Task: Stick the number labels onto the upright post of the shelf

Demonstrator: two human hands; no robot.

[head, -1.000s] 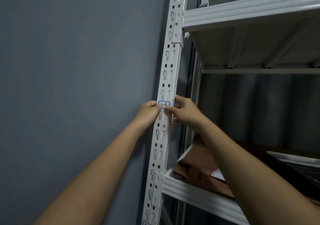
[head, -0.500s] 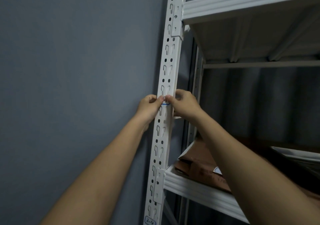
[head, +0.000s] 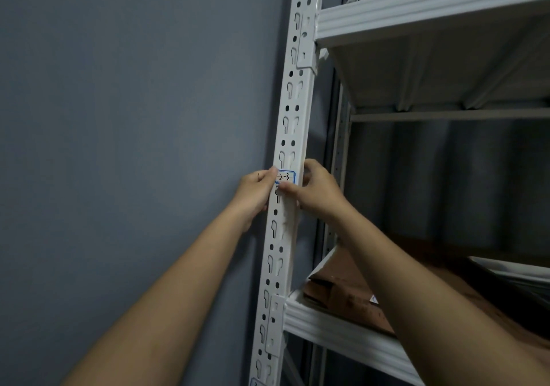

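Label [head: 285,177], a small white sticker with a blue border and handwritten "2-3", now shows in full on the front face of the post [head: 293,123]. Half a second ago my fingertips met over it and hid nearly all of it; since then they have slid apart to its edges. I take this to mean the sticker is on and I am finishing the smoothing, so this label looks close to done.

My left hand [head: 253,193] presses its thumb on the left edge of the label, its other fingers curled round the far-left side of the post. My right hand [head: 312,190] grips the post from the right, thumb across the front face just below the label, fingers wrapped round the right edge.

The post is white painted metal, upright, punched with two columns of keyhole slots and round holes; the label covers part of that pattern, so it may not bed flat everywhere. At the bottom edge of the view, a blue corner of another label [head: 256,382] shows lower on the same post.

A plain grey wall [head: 134,147] lies to the left. To the right, a white upper shelf [head: 431,4] is seen from below, and a lower shelf [head: 342,330] holds flattened brown cardboard [head: 342,284].
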